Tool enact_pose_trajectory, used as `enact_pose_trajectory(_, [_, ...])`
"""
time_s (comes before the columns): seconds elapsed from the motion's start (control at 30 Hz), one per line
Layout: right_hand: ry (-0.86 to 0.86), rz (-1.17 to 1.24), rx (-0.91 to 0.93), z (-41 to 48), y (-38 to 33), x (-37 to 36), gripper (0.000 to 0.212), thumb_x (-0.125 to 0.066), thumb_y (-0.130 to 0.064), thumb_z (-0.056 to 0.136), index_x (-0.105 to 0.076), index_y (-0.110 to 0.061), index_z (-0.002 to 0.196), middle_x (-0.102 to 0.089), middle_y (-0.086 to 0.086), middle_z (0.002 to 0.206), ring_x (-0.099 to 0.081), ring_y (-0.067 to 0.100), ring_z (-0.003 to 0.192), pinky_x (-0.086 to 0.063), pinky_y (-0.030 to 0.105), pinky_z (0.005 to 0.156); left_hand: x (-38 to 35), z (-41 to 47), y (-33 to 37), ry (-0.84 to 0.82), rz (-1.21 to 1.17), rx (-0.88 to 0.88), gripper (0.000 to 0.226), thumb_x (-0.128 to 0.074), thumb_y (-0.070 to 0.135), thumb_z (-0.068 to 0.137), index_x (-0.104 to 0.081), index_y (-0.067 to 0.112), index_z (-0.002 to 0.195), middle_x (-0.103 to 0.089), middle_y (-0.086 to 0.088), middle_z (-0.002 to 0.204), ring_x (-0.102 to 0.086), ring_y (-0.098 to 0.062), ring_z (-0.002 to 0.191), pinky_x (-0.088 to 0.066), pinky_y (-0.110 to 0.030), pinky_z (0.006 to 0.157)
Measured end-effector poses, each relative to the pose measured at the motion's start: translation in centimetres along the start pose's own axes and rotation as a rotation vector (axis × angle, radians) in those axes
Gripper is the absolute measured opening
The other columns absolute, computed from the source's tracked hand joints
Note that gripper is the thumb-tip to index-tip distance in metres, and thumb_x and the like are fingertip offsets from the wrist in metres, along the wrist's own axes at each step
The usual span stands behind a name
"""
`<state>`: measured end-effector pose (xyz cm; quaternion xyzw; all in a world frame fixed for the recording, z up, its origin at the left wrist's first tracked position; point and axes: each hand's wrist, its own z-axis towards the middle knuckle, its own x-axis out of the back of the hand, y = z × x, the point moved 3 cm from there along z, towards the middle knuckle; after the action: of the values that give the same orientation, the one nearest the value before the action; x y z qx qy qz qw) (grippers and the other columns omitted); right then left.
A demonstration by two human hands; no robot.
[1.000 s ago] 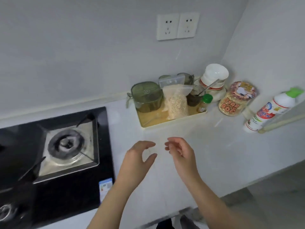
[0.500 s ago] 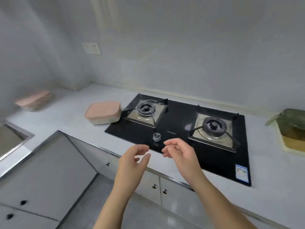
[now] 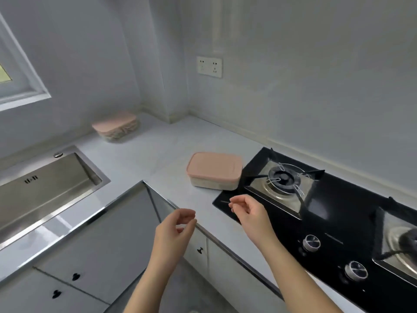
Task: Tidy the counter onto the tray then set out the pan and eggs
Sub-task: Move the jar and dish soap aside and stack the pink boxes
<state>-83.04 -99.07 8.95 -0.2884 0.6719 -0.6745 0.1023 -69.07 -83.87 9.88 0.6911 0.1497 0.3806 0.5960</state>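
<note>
Presumably tidying: left hand point(image 3: 174, 231) and right hand point(image 3: 248, 211) are hovering loosely curled, holding nothing; next is reaching for the near pink-lidded rectangular plastic box point(image 3: 214, 170).

Walls point(image 3: 316, 75): pale grey; socket point(image 3: 209, 66) above right hand point(image 3: 250, 213).
Window point(image 3: 20, 71): white frame, far up-left of left hand point(image 3: 173, 233).
Cabinets point(image 3: 108, 245): grey, left of left hand.
Floor point(image 3: 191, 288): grey, below left hand.

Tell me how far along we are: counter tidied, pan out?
Done: nothing confirmable; no tray in view. In hand: nothing; left hand and right hand hover empty, fingers loosely curled. Left: the near pink box by the stove and the far pink box in the corner sit on the counter; the burner is bare, no pan or eggs visible.
</note>
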Motion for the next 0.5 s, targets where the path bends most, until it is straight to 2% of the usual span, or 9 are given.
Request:
enact_pose_trajectory(0.07, [0.032,-0.073,-0.044,5.3,0.2,-2.1,0.017,-0.055,-0.013,0.093,-0.063,-0.022,0.104,-0.065,-0.011,0.103,-0.06,0.004,0.101,-0.047,0.019,0.086,1.2,5.1,-1.2,-0.03,0.041,0.019,0.015,-0.063,0.015,0.088,-0.068,0.029,0.094,-0.07,0.014,0.094,-0.061,0.005,0.085,-0.046,-0.009,0.068])
enact_pose_trajectory(0.17, [0.068,-0.186,-0.081,11.6,0.0,-3.8,0.029,-0.052,-0.013,0.093,-0.055,-0.019,0.121,-0.055,-0.003,0.125,-0.052,0.012,0.114,-0.038,0.021,0.088,1.9,11.6,-2.1,-0.062,0.105,0.022,0.014,-0.062,0.017,0.088,-0.067,0.027,0.097,-0.068,0.016,0.099,-0.06,0.008,0.089,-0.042,-0.007,0.068])
enact_pose_trajectory(0.27, [0.119,-0.341,-0.13,16.7,0.0,-4.5,0.041,-0.051,-0.01,0.092,-0.047,-0.012,0.133,-0.043,0.004,0.14,-0.044,0.02,0.127,-0.032,0.022,0.092,1.2,16.8,-3.4,-0.123,0.152,0.042,0.015,-0.06,0.02,0.09,-0.065,0.026,0.104,-0.062,0.015,0.111,-0.059,0.001,0.101,-0.042,-0.015,0.077])
enact_pose_trajectory(0.4, [0.226,-0.48,-0.258,21.7,1.1,-5.3,0.052,-0.053,-0.012,0.088,-0.042,-0.007,0.139,-0.041,0.012,0.143,-0.039,0.027,0.133,-0.035,0.034,0.104,-0.3,24.1,-5.4,-0.243,0.216,0.058,0.028,-0.06,0.023,0.091,-0.06,0.021,0.119,-0.053,0.003,0.128,-0.052,-0.014,0.118,-0.041,-0.025,0.092])
enact_pose_trajectory(0.5, [0.263,-0.487,-0.38,23.1,2.0,-5.5,0.054,-0.054,-0.015,0.088,-0.04,-0.008,0.139,-0.043,0.014,0.14,-0.044,0.029,0.128,-0.039,0.036,0.099,-1.3,28.2,-6.4,-0.317,0.209,0.113,0.039,-0.058,0.026,0.092,-0.053,0.02,0.129,-0.047,-0.001,0.137,-0.047,-0.017,0.125,-0.041,-0.029,0.098])
